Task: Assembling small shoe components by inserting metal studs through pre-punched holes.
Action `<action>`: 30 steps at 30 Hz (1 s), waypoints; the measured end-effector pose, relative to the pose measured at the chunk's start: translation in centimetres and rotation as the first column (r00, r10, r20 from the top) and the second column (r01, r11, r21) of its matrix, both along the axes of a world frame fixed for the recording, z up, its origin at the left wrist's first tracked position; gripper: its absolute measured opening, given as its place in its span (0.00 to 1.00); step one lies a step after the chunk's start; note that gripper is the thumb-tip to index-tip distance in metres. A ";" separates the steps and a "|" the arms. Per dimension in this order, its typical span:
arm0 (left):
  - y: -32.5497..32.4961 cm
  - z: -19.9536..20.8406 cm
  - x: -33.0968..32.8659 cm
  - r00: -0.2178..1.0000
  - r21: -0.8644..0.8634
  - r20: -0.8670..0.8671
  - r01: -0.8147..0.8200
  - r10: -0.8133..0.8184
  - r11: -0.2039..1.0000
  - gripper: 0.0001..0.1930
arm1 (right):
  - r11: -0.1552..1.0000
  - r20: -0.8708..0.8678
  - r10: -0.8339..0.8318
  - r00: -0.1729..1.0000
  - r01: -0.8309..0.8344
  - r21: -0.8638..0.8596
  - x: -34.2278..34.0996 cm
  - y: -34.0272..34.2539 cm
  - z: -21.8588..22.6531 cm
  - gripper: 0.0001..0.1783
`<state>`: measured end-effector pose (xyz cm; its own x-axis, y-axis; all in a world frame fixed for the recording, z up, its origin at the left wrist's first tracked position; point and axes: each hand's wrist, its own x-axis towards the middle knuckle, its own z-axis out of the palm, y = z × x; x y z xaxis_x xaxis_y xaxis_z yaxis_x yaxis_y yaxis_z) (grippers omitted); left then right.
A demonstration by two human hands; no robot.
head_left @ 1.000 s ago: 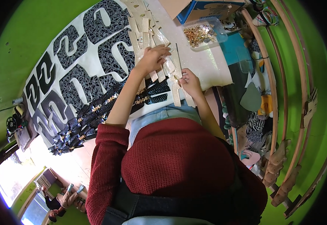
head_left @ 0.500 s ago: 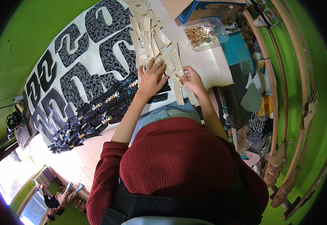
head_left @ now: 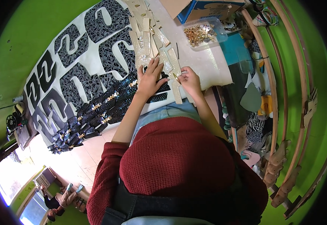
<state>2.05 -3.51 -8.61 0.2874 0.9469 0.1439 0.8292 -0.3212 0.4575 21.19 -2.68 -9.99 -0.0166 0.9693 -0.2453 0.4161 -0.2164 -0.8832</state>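
Currently, the right hand [head_left: 189, 80] is turned inward over the near end of the loose cream strips with a glossy, scaly texture [head_left: 145, 39], its thumb and forefinger drawn together. A small, slender gold-coloured piece [head_left: 176, 78] lies right at these fingertips, on their left side and above a cream strip; it appears pinched between them, though its hidden end does not show.

The left hand [head_left: 150, 79] is palm down, fingers lightly parted and thumb held out toward the gold-coloured piece, which is near the thumb but apart from it. Its fingertips reach the lower edge of the cream pile, while shiny black textured strips [head_left: 158, 98] lie beneath and beside the palm. Whether it presses on them cannot be told.

Farther up the pale tabletop [head_left: 206, 73], well apart from both hands, a clear plastic container [head_left: 220, 36] holds many small gold-coloured bits, just beside a blue-and-brown cardboard box [head_left: 216, 12].
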 end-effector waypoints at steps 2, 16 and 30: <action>0.0 -0.2 0.1 1.000 0.003 -0.018 -0.004 0.004 1.000 0.31 | 0.999 0.002 -0.033 0.999 0.033 0.034 0.0 -0.5 0.4 0.13; -0.4 0.7 0.9 0.998 -0.009 -0.040 -0.057 0.057 0.998 0.35 | 0.890 0.333 0.028 0.943 -0.175 0.421 1.2 -0.8 1.0 0.12; -1.3 0.3 3.4 0.981 -0.114 -0.182 0.047 -0.068 0.992 0.41 | 0.964 0.222 0.205 0.953 -0.236 0.124 2.7 -0.6 2.0 0.09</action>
